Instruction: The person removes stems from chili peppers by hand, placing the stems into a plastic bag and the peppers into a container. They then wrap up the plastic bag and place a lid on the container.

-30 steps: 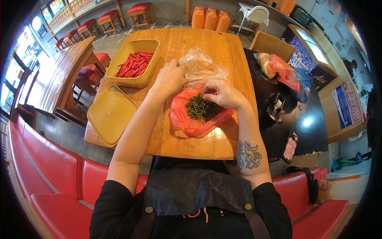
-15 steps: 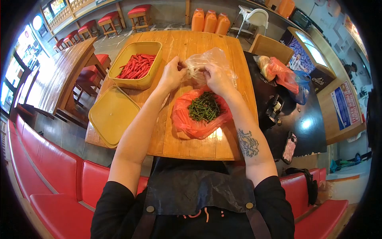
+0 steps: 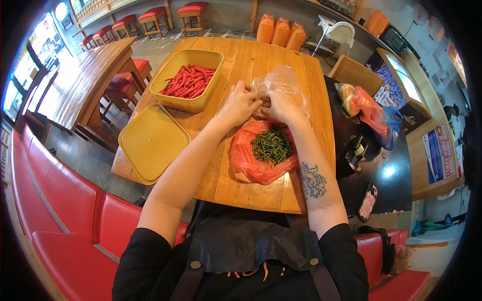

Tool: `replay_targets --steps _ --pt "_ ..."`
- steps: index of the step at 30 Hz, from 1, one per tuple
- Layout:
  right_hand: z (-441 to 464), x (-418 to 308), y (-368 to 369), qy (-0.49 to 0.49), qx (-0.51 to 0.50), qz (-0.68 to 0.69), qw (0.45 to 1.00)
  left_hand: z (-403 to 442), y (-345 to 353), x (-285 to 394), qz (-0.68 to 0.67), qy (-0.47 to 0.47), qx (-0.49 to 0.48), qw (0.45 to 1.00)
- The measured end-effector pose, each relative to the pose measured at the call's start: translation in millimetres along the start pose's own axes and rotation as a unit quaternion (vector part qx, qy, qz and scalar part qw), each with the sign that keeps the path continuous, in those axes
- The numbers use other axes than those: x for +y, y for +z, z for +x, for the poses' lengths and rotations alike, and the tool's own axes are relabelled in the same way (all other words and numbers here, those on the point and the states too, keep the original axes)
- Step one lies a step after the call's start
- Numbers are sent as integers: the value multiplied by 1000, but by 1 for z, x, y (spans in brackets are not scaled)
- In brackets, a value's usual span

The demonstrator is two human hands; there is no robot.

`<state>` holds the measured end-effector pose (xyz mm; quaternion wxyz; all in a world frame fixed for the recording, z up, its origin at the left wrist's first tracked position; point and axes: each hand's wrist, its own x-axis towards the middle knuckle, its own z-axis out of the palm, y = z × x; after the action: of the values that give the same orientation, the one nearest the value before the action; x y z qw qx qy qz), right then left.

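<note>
My left hand (image 3: 241, 104) and my right hand (image 3: 279, 105) are close together above the middle of the wooden table. The fingers of both are pinched at the near edge of a clear plastic bag (image 3: 288, 80). Something small and dark reddish shows between them, too small to name. Just below my hands, an opened red plastic bag (image 3: 251, 168) lies around a pile of short green stems (image 3: 271, 145). Left of my hands, a yellow tub (image 3: 216, 75) holds red chillies (image 3: 189, 81). Its yellow lid (image 3: 153, 143) lies nearer to me.
On the right, a black table (image 3: 391, 185) bears red and blue plastic bags (image 3: 369, 108), a black object (image 3: 355, 153) and a phone in a pink case (image 3: 367, 201). Red benches (image 3: 70, 190) run along the near side. Orange containers (image 3: 280, 31) stand beyond the table.
My right hand has moved up from the green stems to the clear bag, and my left hand has come nearer to it. The whole view has shifted slightly.
</note>
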<state>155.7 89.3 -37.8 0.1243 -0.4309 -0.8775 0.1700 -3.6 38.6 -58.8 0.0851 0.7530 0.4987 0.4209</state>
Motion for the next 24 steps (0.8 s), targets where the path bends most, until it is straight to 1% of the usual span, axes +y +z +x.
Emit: replay_targets --steps 1,2,4,5,6,7,9,11,12,13,14,15,16,17,20,21,22,23,24 --pt "-2 -4 -3 -2 -2 0 1000 -1 0 1 45 -37 -21 998" --pt "-6 -7 -5 3 -9 5 1000 -1 -2 1 46 -38 -20 998" --pt "-8 -8 -4 7 -17 10 1000 -1 -5 -1 25 -106 -90 990" --pt "-8 -7 -1 -3 25 -13 1000 -1 -3 0 26 -108 -90 990" --pt "-6 -4 3 -13 67 -35 997 -1 -1 3 -2 -97 -55 994" --pt "-3 -2 8 -18 65 -32 997 -3 -2 4 -27 -89 -19 995" --pt "0 1 8 26 71 -9 997 -3 -10 8 -17 -83 -22 996" --pt "-1 3 4 15 81 0 997 1 -28 14 -8 -78 -22 997" --pt "-3 -1 1 8 94 10 995 7 -49 19 -9 -108 2 994" --pt "-7 -6 -1 44 101 -7 994 11 -68 20 -10 -137 26 990" --pt "-6 -6 -2 42 102 -6 994 10 -87 13 32 -152 94 983" --pt "-6 -3 -3 31 102 0 994 11 -107 -6 71 -136 139 978" --pt "-6 -2 -3 22 102 6 995 7 -123 -16 89 -178 167 966" --pt "-6 -3 -3 22 102 6 994 2 -133 -26 131 -231 168 949" --pt "-4 -2 -7 32 100 19 994 -5 -137 -36 92 -240 162 953" --pt "-2 0 -7 26 95 58 993 -1 -130 -31 56 -157 187 968" --pt "-1 2 -9 21 91 97 991 3 -120 -18 0 -104 182 978" --pt "0 4 -10 25 92 94 991 6 -107 -3 -56 -49 175 982" --pt "0 3 -10 20 85 196 977 5 -93 18 -127 -58 118 983"
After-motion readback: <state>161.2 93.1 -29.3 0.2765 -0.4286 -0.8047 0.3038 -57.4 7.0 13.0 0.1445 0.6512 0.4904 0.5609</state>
